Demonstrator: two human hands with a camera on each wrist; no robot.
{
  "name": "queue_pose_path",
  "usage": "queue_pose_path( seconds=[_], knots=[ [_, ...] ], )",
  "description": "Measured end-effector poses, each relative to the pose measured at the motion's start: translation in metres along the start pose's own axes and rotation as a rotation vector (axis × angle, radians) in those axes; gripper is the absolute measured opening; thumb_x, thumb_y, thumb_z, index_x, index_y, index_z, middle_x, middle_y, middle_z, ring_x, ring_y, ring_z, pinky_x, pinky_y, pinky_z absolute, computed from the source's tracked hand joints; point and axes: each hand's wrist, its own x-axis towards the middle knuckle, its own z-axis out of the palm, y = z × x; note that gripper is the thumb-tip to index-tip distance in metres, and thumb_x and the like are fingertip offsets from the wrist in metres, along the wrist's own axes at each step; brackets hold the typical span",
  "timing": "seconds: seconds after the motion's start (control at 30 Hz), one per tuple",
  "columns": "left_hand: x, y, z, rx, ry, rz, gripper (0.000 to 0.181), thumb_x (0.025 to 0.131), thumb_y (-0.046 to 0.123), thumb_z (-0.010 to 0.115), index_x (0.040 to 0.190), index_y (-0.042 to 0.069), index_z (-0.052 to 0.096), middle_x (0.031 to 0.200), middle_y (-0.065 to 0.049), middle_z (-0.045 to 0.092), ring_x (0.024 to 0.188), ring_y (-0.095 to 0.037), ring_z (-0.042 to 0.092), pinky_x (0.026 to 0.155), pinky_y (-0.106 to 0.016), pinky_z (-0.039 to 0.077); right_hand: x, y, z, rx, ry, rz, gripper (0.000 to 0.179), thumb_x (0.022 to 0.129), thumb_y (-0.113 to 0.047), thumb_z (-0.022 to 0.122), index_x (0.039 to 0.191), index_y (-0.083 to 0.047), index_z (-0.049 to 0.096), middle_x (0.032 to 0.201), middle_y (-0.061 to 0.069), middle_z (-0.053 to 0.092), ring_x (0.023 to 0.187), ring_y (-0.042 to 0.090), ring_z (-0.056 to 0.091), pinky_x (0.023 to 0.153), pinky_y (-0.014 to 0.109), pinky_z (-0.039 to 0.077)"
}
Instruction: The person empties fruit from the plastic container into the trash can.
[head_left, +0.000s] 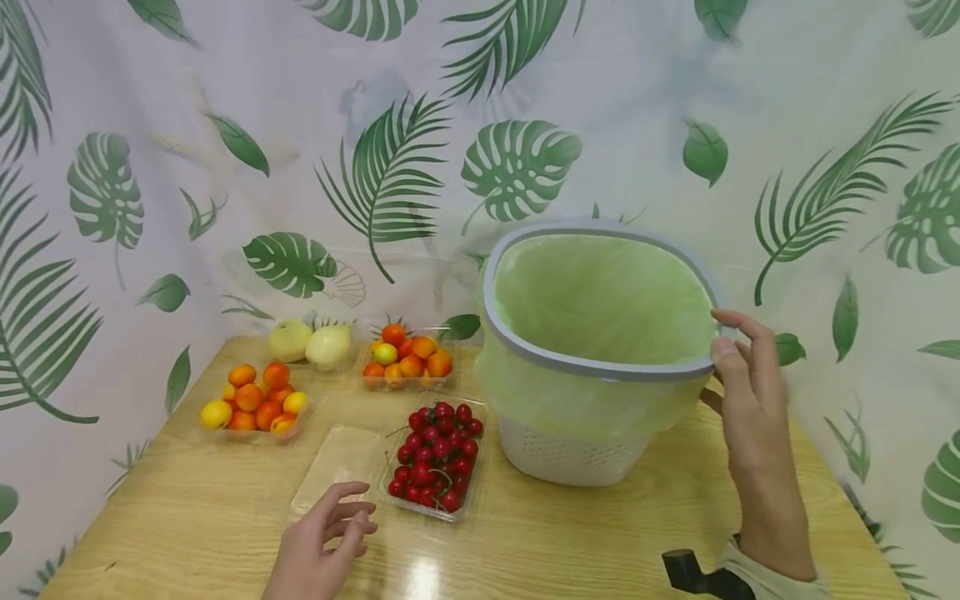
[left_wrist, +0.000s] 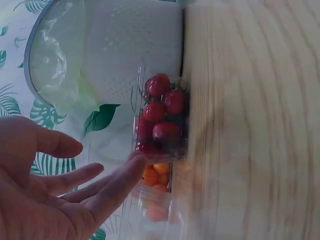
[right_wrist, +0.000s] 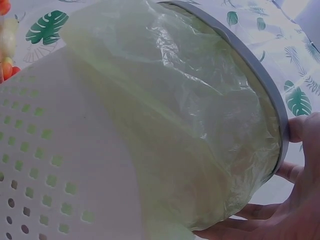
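A white perforated wastebasket (head_left: 573, 454) with a grey rim ring (head_left: 600, 367) stands on the table's right half. A pale green plastic bag (head_left: 600, 292) lines it and folds down over its outside. My right hand (head_left: 757, 417) pinches the rim at its right side, thumb and fingers on either side of the ring; the right wrist view also shows this hand (right_wrist: 295, 190) at the rim. My left hand (head_left: 326, 533) hovers with loosely bent fingers and nothing in them, left of a clear box of red cherries (head_left: 435, 458). The cherries (left_wrist: 160, 115) also appear in the left wrist view.
A clear flat plastic piece (head_left: 337, 462) lies left of the cherries. Clear boxes of orange and yellow fruit stand at left (head_left: 258, 400) and at the back (head_left: 408, 358). Two pale round fruits (head_left: 330, 346) sit at the back left. A leaf-print cloth (head_left: 420, 167) hangs behind the table.
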Motion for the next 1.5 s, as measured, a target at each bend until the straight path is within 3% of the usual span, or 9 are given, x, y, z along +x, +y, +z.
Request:
queue_pose_path(
  seconds=[0.17,0.33,0.43,0.63,0.87,1.0,1.17,1.37,1.5],
  knots=[
    [-0.002,-0.006,0.012,0.131,-0.074,0.074,0.045,0.101,0.018,0.066,0.142,0.007,0.052,0.135,-0.039,0.055,0.104,-0.047,0.069,0.072,-0.042,0.063,0.0,-0.001,-0.001,-0.004,0.007,0.004,0.044,0.11,-0.032,0.045,0.152,-0.018,0.045,0.132,0.012,0.052,0.119,0.024,0.057,0.081,0.017,0.052],
    [0.007,-0.014,0.026,0.09,-0.127,0.085,0.056,0.104,0.024,0.061,0.153,0.006,0.039,0.155,-0.034,0.036,0.126,-0.062,0.048,0.085,-0.06,0.057,0.0,-0.001,-0.002,0.006,0.011,0.017,0.044,0.11,-0.032,0.045,0.152,-0.02,0.045,0.129,0.01,0.053,0.118,0.022,0.058,0.082,0.017,0.051],
    [0.018,-0.019,0.034,-0.02,-0.106,0.086,0.046,0.107,0.018,0.055,0.149,0.003,0.044,0.153,-0.029,0.042,0.133,-0.057,0.044,0.093,-0.062,0.053,0.001,0.0,-0.001,0.006,0.007,0.023,0.044,0.11,-0.032,0.045,0.152,-0.02,0.045,0.13,0.009,0.052,0.119,0.022,0.057,0.081,0.016,0.051],
    [0.042,-0.025,0.044,-0.237,-0.051,0.112,0.034,0.104,-0.006,0.042,0.135,-0.008,0.054,0.145,-0.03,0.051,0.133,-0.038,0.05,0.086,-0.035,0.056,0.001,0.001,0.0,0.0,0.005,0.021,0.044,0.11,-0.032,0.045,0.152,-0.02,0.045,0.129,0.01,0.053,0.12,0.021,0.057,0.081,0.017,0.051],
    [0.047,-0.022,0.051,-0.301,0.014,0.034,0.042,0.096,-0.011,0.044,0.136,-0.007,0.057,0.14,-0.025,0.054,0.1,-0.015,0.055,0.077,-0.022,0.049,0.001,0.001,0.001,-0.029,0.0,0.008,0.044,0.11,-0.032,0.044,0.152,-0.02,0.044,0.131,0.009,0.052,0.118,0.022,0.056,0.081,0.018,0.05],
    [0.043,-0.015,0.05,-0.347,0.012,-0.018,0.047,0.1,-0.007,0.042,0.144,0.0,0.054,0.159,-0.019,0.04,0.109,-0.021,0.054,0.074,-0.024,0.05,0.001,0.0,-0.002,-0.026,0.003,0.01,0.043,0.11,-0.031,0.044,0.152,-0.02,0.045,0.13,0.009,0.053,0.117,0.022,0.057,0.081,0.018,0.05],
    [0.038,-0.008,0.045,-0.453,-0.022,-0.039,0.047,0.103,-0.004,0.042,0.149,0.001,0.049,0.165,-0.018,0.028,0.132,-0.038,0.051,0.093,-0.04,0.057,0.001,0.001,0.0,-0.009,0.004,0.005,0.043,0.11,-0.031,0.044,0.151,-0.019,0.045,0.13,0.01,0.054,0.116,0.022,0.059,0.08,0.017,0.051],
    [0.034,-0.007,0.04,-0.491,-0.033,-0.061,0.043,0.106,0.005,0.046,0.149,0.004,0.05,0.162,-0.017,0.033,0.114,-0.028,0.062,0.094,-0.045,0.056,0.002,0.002,0.003,0.016,0.001,0.007,0.043,0.11,-0.031,0.045,0.151,-0.019,0.046,0.128,0.01,0.055,0.115,0.021,0.059,0.08,0.017,0.052],
    [0.031,-0.006,0.038,-0.55,-0.03,-0.054,0.043,0.106,0.005,0.045,0.149,0.005,0.051,0.163,-0.015,0.032,0.123,-0.032,0.059,0.098,-0.046,0.055,0.002,0.003,0.001,0.031,0.015,0.016,0.042,0.11,-0.029,0.044,0.151,-0.019,0.046,0.127,0.009,0.053,0.115,0.02,0.058,0.078,0.016,0.052]
  ],
)
